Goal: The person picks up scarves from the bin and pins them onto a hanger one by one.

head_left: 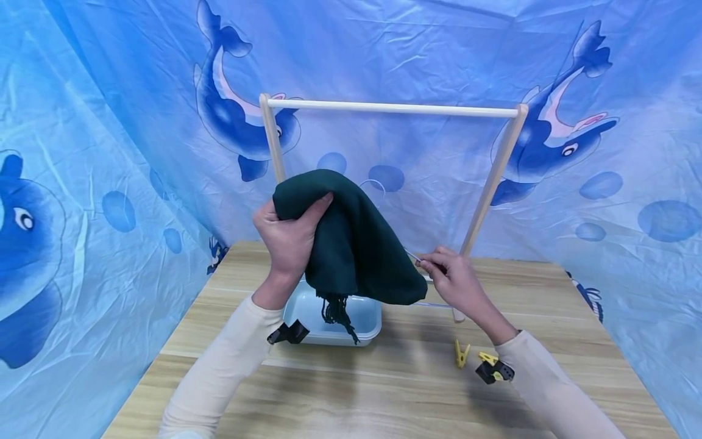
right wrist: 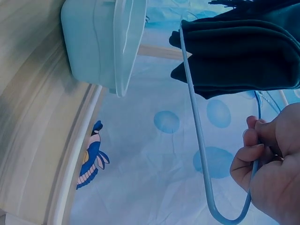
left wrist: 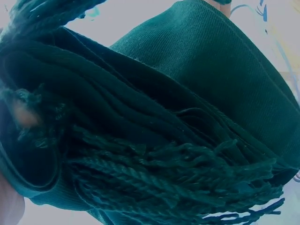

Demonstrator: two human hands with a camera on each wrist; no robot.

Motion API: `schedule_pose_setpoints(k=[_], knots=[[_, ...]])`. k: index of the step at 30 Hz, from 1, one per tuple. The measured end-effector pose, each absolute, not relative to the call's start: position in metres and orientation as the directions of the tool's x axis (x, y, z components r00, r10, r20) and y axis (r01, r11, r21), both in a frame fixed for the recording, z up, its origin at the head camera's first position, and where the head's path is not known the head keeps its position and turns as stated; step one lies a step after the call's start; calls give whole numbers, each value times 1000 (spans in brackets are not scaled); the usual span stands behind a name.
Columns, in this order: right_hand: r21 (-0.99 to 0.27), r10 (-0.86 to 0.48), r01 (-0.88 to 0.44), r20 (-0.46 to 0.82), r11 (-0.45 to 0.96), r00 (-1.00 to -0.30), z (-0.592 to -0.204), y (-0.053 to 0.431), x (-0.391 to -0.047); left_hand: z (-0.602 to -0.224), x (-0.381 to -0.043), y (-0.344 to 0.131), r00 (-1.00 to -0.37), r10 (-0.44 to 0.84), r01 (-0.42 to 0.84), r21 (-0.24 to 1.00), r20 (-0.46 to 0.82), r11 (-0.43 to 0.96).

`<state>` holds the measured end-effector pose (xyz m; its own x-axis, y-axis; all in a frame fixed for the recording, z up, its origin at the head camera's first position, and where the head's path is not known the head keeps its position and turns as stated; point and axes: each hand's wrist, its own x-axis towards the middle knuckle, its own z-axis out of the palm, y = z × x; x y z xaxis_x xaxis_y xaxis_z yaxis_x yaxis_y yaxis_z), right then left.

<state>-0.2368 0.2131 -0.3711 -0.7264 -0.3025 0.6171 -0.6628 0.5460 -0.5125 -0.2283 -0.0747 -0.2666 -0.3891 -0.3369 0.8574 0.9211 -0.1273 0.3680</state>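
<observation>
A dark green scarf (head_left: 362, 244), folded in layers, is held up in front of the rack. My left hand (head_left: 287, 238) grips its upper left part, thumb on the near side. Twisted fringe (left wrist: 173, 173) hangs from the scarf. With curled fingers, my right hand (head_left: 450, 277) holds a thin pale hanger (right wrist: 199, 140) by its rounded end. One hanger bar runs along the edge of the folded scarf in the right wrist view. The hanger's hook (head_left: 378, 182) shows behind the scarf in the head view, while its middle is hidden by the cloth.
A light blue basin (head_left: 375, 323) stands on the wooden table (head_left: 384, 390) under the scarf. Behind it rises a wooden rack with a white top bar (head_left: 389, 108). Yellow clothespins (head_left: 462, 353) lie near my right wrist. A dolphin-print curtain (head_left: 439, 49) surrounds the table.
</observation>
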Motion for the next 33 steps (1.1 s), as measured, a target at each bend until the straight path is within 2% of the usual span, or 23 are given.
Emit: schedule_pose_setpoints(k=[9,20,28,33], knots=[[-506,-267,-680,661,531,-701,-369,215,-236,-270,-225,-77,-400,-334,916,383,853,-120],[-350,-240,-722,781,597,-577,-360,220,-238,-267,-222,-84,-449,-339,889,450,827,-79],[-302,-243,-729,806,614,-539,-360,221,-241,-269,-214,-85,-551,-223,829,559,804,-31],[-306,-247,-742,810,596,-532,-360,220,-239,-274,-214,-89,-567,-147,815,578,811,44]])
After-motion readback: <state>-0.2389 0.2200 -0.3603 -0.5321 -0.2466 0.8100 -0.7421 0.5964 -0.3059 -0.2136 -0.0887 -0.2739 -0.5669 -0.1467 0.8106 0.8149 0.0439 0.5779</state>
